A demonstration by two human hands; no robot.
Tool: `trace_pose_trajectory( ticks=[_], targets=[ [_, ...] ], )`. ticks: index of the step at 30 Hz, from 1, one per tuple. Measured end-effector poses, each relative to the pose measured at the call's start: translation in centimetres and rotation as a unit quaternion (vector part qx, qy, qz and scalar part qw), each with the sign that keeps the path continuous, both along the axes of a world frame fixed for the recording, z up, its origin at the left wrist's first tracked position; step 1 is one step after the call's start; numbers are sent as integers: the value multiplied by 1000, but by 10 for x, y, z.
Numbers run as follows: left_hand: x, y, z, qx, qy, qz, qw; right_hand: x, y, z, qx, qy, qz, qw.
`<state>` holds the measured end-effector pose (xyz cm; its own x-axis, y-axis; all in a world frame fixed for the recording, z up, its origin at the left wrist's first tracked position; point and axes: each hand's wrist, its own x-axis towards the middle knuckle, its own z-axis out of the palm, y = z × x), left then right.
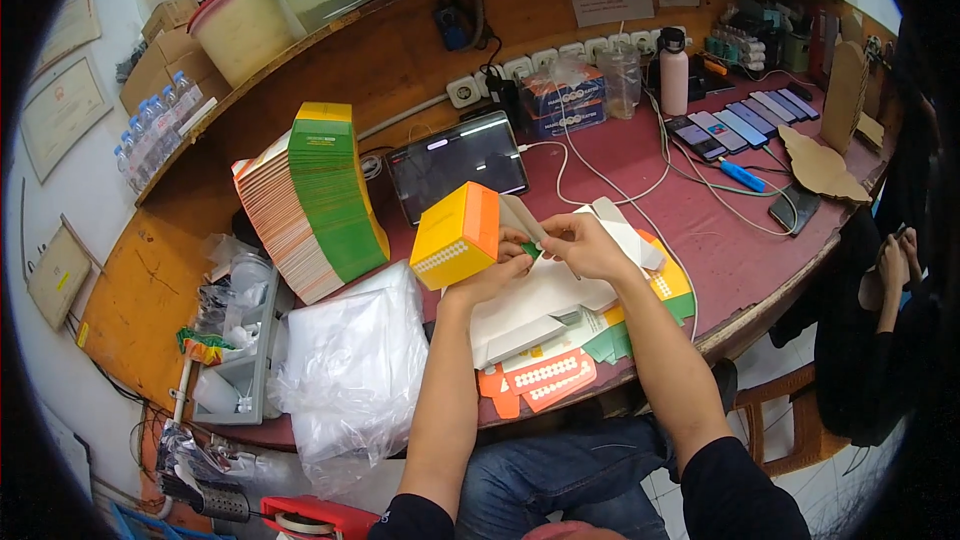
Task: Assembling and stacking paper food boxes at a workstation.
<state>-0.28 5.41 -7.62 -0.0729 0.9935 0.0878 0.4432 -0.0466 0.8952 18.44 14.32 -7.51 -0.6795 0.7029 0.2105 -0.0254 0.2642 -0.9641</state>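
Observation:
A partly folded cardboard box (455,235), yellow and orange outside, is between my hands above the near part of the desk. My left hand (492,275) is closed on its inner edge, partly hidden by the raised yellow end. With thumb and fingers pinched, my right hand (588,245) grips a grey-white flap of the same box. Under my hands, a white-sided cardboard sheet (520,325) lies open; whether it joins the held box I cannot tell. Flat orange carton pieces (550,378) lie below it, near the desk edge.
A tall stack of flat green-and-orange cartons (330,200) leans at the left, beside a tablet (458,168). Clear plastic bags (350,370) lie near a grey bin (250,380). Charging cables, a pink bottle (673,75) and several phones (740,125) occupy the right. Another person's hands (898,260) show far right.

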Motion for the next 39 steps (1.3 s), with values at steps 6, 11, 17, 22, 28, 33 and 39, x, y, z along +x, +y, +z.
trace_pose_trajectory(
  ticks=[6,11,17,22,28,33,39],
  targets=[
    [-1,-2,0,32,24,-10,999,-1,-10,8,24,36,25,999],
    [4,-5,8,84,52,-16,995,-2,-5,3,58,29,13,998],
    [9,-5,14,135,73,16,988,-8,-13,-1,125,37,-45,990],
    [1,10,-9,192,-62,98,974,-17,-24,1,252,81,-95,960],
    [0,11,1,217,-204,98,950,-18,-38,9,289,131,-104,943],
    [9,-2,42,154,-591,-44,790,-24,-33,9,279,221,-185,916],
    [0,-16,55,63,-616,-174,766,-23,-26,6,335,255,-209,883]
  ],
)
